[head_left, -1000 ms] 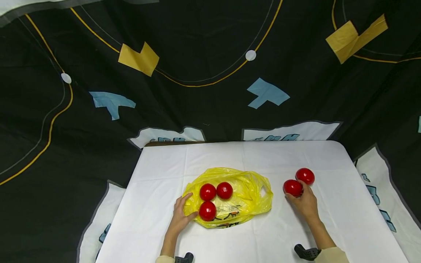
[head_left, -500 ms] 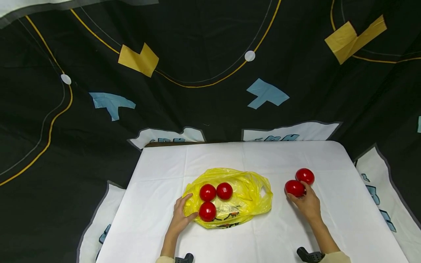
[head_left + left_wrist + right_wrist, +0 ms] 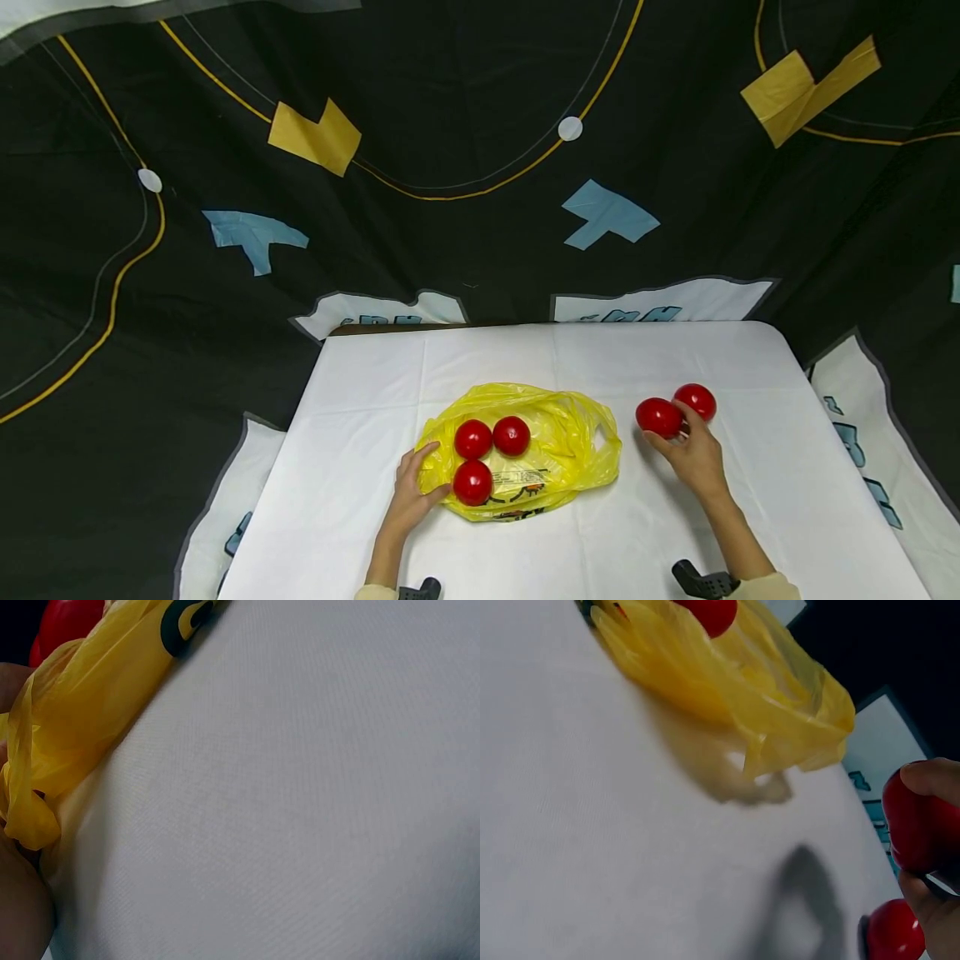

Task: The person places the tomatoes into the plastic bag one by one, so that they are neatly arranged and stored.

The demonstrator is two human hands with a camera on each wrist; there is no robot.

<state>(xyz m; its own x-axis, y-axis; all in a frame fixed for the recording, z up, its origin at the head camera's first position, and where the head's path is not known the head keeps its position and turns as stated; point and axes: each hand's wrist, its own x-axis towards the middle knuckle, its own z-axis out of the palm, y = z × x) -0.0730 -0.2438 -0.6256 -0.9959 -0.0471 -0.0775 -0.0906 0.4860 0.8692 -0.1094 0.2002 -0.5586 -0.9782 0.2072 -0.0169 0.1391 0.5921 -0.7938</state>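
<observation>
A yellow plastic bag (image 3: 570, 450) lies flat at the middle of the table, with three glossy red apples (image 3: 473, 438) resting on it. My left hand (image 3: 412, 490) holds the bag's left edge; in the left wrist view, bunched plastic (image 3: 34, 821) sits at its partly visible fingers. On the right, my right hand (image 3: 697, 458) grips another red apple (image 3: 658, 417) between thumb and fingers. The right wrist view shows this apple (image 3: 919, 825) raised, with a shadow on the cloth. A further apple (image 3: 695, 402) lies just behind the right hand's fingers.
White cloth (image 3: 555, 550) covers the table. A black curtain (image 3: 450, 250) with yellow and blue patches hangs behind its far edge. Each wrist wears a black device, the right one (image 3: 701, 579) near the sleeve.
My right hand first shifts slightly right with its apple, then up and to the left, parting it a little from the apple behind. The left hand and bag stay put.
</observation>
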